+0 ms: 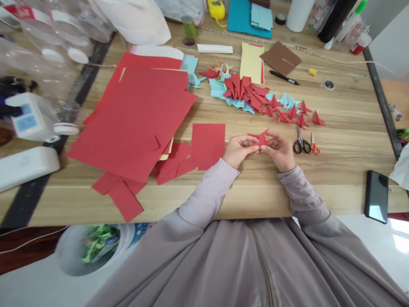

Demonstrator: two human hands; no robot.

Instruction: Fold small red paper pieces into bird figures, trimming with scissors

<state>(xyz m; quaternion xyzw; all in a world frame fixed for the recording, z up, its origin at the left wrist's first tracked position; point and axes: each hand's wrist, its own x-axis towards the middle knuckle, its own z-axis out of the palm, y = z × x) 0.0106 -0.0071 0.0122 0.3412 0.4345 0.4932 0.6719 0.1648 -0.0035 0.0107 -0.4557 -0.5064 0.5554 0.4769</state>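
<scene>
Between my two hands is a small red folded-paper crane (261,137), with pointed tips sticking up. My left hand (238,149) pinches its left side between thumb and fingers. On the other side, my right hand (280,150) grips it the same way, and both thumbs nearly meet at its lower edge. A square red sheet (208,146) lies just left of my left hand. Black-handled scissors (301,144) and smaller orange-handled scissors (314,147) rest to the right of my right hand. Beyond my hands spreads a cluster of red and blue folded cranes (292,111).
A big stack of red paper (137,115) covers the left side, with red scraps (126,204) near the front edge. Yellow paper (251,64), a brown sheet (281,58) and a black pen (283,77) lie behind the cranes. A phone (377,196) sits at right; a bin (96,247) stands below.
</scene>
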